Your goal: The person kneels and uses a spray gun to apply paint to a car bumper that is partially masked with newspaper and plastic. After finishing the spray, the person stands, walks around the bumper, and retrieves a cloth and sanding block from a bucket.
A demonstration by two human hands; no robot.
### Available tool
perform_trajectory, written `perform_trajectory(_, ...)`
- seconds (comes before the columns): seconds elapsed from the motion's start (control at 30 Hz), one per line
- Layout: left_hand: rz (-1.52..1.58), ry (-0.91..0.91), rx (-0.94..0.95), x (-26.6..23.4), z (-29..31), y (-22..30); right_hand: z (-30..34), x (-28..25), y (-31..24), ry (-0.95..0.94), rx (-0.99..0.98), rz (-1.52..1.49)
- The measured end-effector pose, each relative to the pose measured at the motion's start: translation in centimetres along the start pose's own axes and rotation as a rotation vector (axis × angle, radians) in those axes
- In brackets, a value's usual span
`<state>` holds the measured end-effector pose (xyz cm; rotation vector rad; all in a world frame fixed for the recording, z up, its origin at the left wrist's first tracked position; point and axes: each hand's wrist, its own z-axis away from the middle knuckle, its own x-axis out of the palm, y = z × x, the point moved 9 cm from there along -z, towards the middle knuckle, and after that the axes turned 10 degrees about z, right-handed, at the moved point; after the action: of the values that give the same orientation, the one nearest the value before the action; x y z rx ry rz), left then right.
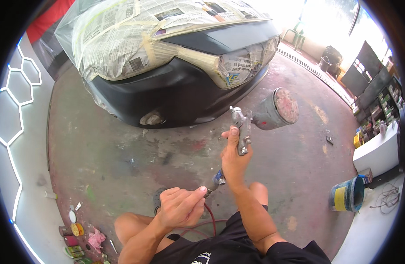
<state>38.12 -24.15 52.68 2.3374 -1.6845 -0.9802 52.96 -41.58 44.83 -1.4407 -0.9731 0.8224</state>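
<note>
My right hand (236, 160) is wrapped round the grip of a metal spray gun (242, 132) with a grey, paint-stained cup (266, 115) on its far right side. Below that hand, a blue-and-metal air fitting (219, 177) joins the gun to a red air hose (211, 215) running down between my legs. My left hand (180, 207) is closed, its fingertips beside the hose end; whatever is inside the fingers is hidden. Beyond the gun stands a car front with a black bumper (167, 90), its hood and headlight (248, 66) masked with newspaper and tape.
Cans, a pink rag (97, 240) and small containers lie on the floor at lower left, beside a wall with hexagonal light strips (21, 132). A blue bucket (354, 196) stands at the right, near a white cabinet (378, 147) and crowded shelves. A floor grate (314, 72) runs at the far right.
</note>
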Motion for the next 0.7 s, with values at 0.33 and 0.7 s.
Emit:
perform_trajectory(0.33,-0.04,-0.033,-0.015,1.2,0.1,-0.8,-2.5,0.7,-2.4,0.007,-0.006,0.017)
perform_trajectory(0.7,-0.041,-0.029,-0.03,1.2,0.2,-1.1,-2.9,5.1,-4.5,-0.056,-0.084,0.022)
